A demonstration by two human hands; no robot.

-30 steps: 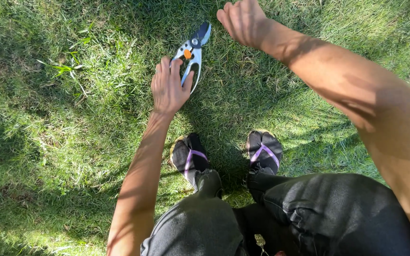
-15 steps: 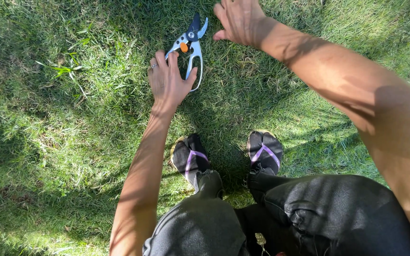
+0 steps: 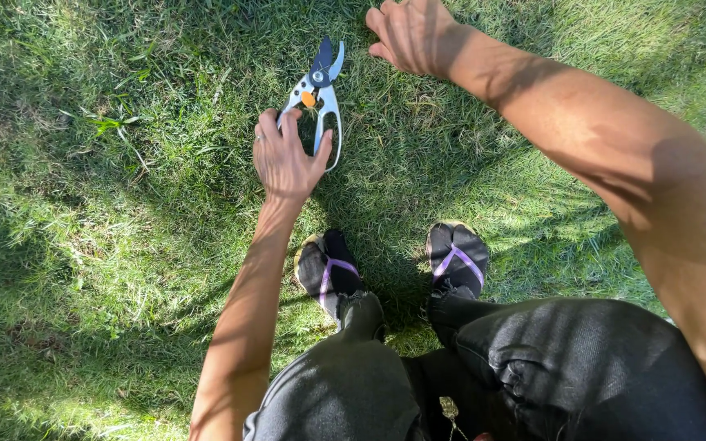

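Two bare hands reach down over sunlit grass [image 3: 108,204]. The left hand [image 3: 286,159], fingers spread, rests against the handles of grey pruning shears [image 3: 318,98] lying flat on the lawn, dark blades pointing away. The right hand [image 3: 412,34] hovers just beside the blades, fingers loosely curled, holding nothing. Below stand two sandalled feet [image 3: 328,273].

Pale grey pruning shears [image 3: 318,96] with dark blades and an orange spot lie at the left hand's [image 3: 286,159] fingertips. Green, sun-dappled grass [image 3: 108,204] spreads all around. Nearer the body, black socks in purple-strapped sandals [image 3: 330,273] and dark grey trousers [image 3: 533,367].
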